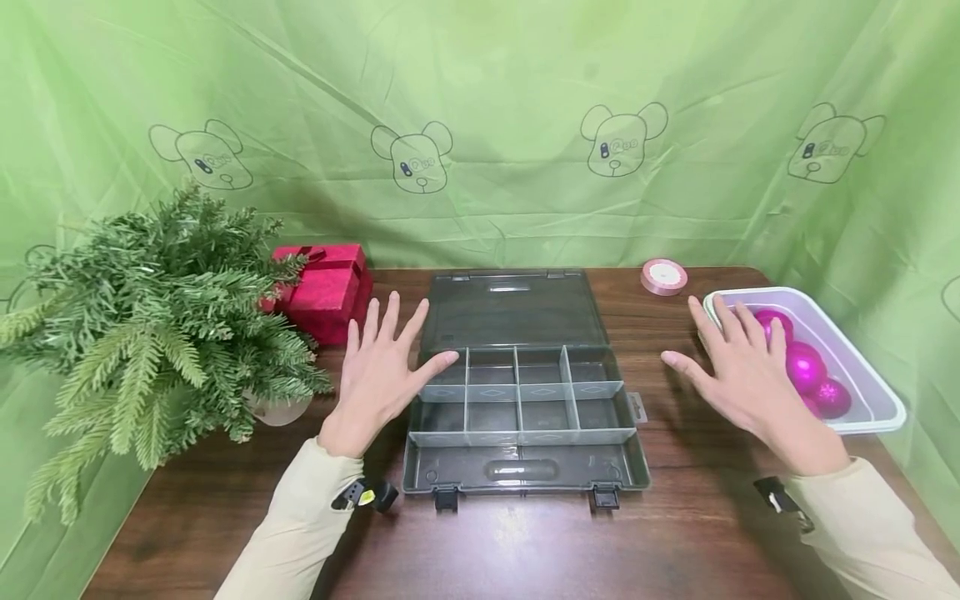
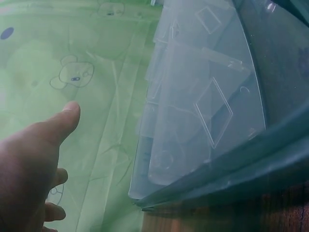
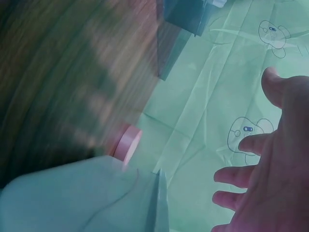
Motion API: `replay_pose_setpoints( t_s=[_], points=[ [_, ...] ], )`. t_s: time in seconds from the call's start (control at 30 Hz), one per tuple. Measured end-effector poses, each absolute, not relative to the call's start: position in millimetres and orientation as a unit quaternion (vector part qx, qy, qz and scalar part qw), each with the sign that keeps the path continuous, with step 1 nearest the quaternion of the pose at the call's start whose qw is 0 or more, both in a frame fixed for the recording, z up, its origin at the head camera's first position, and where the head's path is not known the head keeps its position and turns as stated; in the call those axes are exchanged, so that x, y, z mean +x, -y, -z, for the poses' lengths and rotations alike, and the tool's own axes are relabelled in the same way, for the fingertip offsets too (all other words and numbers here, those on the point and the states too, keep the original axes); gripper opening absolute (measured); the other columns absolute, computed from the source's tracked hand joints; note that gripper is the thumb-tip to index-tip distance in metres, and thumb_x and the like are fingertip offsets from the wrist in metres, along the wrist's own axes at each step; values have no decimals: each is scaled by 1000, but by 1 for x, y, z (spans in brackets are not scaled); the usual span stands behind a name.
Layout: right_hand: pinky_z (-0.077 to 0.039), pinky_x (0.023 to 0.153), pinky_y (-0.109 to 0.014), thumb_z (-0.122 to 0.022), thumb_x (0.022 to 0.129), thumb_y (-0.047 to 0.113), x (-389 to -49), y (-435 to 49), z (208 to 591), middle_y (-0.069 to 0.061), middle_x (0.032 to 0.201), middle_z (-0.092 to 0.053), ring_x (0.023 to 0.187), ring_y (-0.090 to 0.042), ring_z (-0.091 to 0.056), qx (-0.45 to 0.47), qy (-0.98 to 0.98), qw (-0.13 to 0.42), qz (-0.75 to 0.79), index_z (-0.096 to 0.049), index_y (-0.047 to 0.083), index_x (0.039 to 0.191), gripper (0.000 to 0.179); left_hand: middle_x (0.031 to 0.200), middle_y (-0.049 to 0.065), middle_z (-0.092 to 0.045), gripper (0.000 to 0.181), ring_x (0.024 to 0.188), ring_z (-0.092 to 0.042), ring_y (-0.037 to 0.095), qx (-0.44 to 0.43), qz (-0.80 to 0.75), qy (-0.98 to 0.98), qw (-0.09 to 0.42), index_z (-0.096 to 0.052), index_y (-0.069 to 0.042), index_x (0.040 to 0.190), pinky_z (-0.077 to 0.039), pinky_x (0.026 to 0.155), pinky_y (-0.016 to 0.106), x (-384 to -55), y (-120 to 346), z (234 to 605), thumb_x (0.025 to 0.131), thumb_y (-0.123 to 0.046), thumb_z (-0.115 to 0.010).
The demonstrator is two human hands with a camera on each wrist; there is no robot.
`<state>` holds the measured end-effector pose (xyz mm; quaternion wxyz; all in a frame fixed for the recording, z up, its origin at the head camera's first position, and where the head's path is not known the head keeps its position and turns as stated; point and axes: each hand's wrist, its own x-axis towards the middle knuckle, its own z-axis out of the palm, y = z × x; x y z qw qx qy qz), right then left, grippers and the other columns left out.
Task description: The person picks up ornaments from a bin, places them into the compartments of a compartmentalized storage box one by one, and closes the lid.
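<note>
An open dark, see-through compartment box [image 1: 525, 471] lies in the middle of the table, lid [image 1: 516, 312] folded back, pale dividers splitting it into several sections. My left hand [image 1: 378, 367] is spread palm down over the box's left edge, its thumb overlapping a back section in the head view. Fingers apart, my right hand [image 1: 750, 375] hovers by the left side of a white plastic tub [image 1: 873, 379]. Inside the tub sit several shiny magenta balls [image 1: 806, 367]. Neither hand holds anything.
An artificial fir tree [image 1: 180, 317] spreads over the table's left side. Behind it stands a red gift box [image 1: 330, 292] with a ribbon bow. A roll of pink ribbon [image 1: 663, 277] lies at the back right. Green printed cloth [image 1: 510, 167] hangs behind the wooden table [image 1: 420, 550].
</note>
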<state>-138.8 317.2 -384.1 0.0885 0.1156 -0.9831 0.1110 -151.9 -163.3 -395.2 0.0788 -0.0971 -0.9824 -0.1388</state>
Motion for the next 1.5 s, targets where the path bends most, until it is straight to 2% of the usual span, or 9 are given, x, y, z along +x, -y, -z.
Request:
replay_pose_setpoints(
  t_s=[0.2, 0.37, 0.43, 0.63, 0.83, 1.0, 1.17, 1.33, 1.5],
  points=[
    [13, 121, -72, -56, 105, 59, -140, -326, 374, -32, 171, -17, 152, -58, -14, 111, 980, 98, -130, -17, 12, 171, 90, 176, 15, -15, 97, 163, 0, 36, -98, 151, 979, 94, -28, -32, 170, -6, 127, 66, -150, 165, 394, 93, -86, -48],
    [14, 121, -71, -57, 106, 55, -143, -336, 364, -31, 172, -12, 155, -55, -8, 105, 977, 98, -159, -17, 12, 171, 87, 175, 15, -18, 93, 163, -6, 35, -102, 200, 969, 104, -32, -30, 169, -8, 129, 63, -149, 167, 396, 94, -81, -53],
    [14, 121, -71, -56, 108, 53, -144, -341, 361, -31, 172, -11, 156, -54, -6, 106, 975, 97, -170, -16, 11, 171, 86, 175, 15, -21, 90, 162, -10, 37, -102, 238, 960, 107, -34, -30, 168, -14, 128, 63, -149, 169, 397, 95, -78, -57],
    [9, 121, -75, -56, 109, 42, -150, -357, 353, -33, 170, -17, 154, -59, -11, 118, 963, 119, -211, -20, 6, 169, 78, 173, 6, -28, 79, 158, -26, 38, -93, 352, 925, 109, -40, -35, 165, -30, 120, 69, -146, 175, 402, 98, -67, -65],
    [7, 125, -69, -57, 109, 27, -154, -377, 345, -37, 168, -14, 156, -58, -4, 137, 944, 103, -280, -19, 1, 168, 75, 168, 4, -40, 65, 153, -38, 29, -95, 411, 898, 125, -49, -34, 160, -34, 121, 61, -145, 179, 407, 102, -56, -67],
    [7, 124, -70, -59, 108, 23, -157, -391, 343, -29, 172, -13, 157, -54, -2, 126, 935, 91, -320, -17, 11, 171, 76, 162, 3, -48, 61, 151, -42, 25, -92, 437, 886, 128, -55, -31, 157, -35, 122, 56, -146, 181, 412, 102, -51, -70],
    [6, 119, -78, -58, 109, 28, -159, -400, 342, -18, 176, -12, 158, -51, 0, 91, 934, 78, -337, -16, 31, 172, 76, 156, 0, -56, 58, 142, -54, 26, -72, 490, 862, 106, -59, -27, 154, -46, 116, 50, -146, 182, 420, 102, -47, -72],
    [7, 118, -79, -56, 111, 31, -162, -407, 342, -14, 176, -9, 160, -45, 2, 67, 932, 61, -350, -14, 41, 170, 73, 147, 10, -64, 54, 134, -62, 33, -54, 528, 842, 94, -62, -28, 151, -51, 110, 52, -146, 183, 429, 102, -45, -73],
    [5, 117, -81, -53, 111, 36, -162, -411, 342, -10, 177, -6, 159, -47, 2, 40, 932, 46, -358, -12, 48, 168, 71, 144, 13, -66, 52, 132, -63, 33, -43, 543, 834, 85, -65, -26, 149, -52, 108, 54, -148, 186, 434, 101, -45, -74]
  ],
)
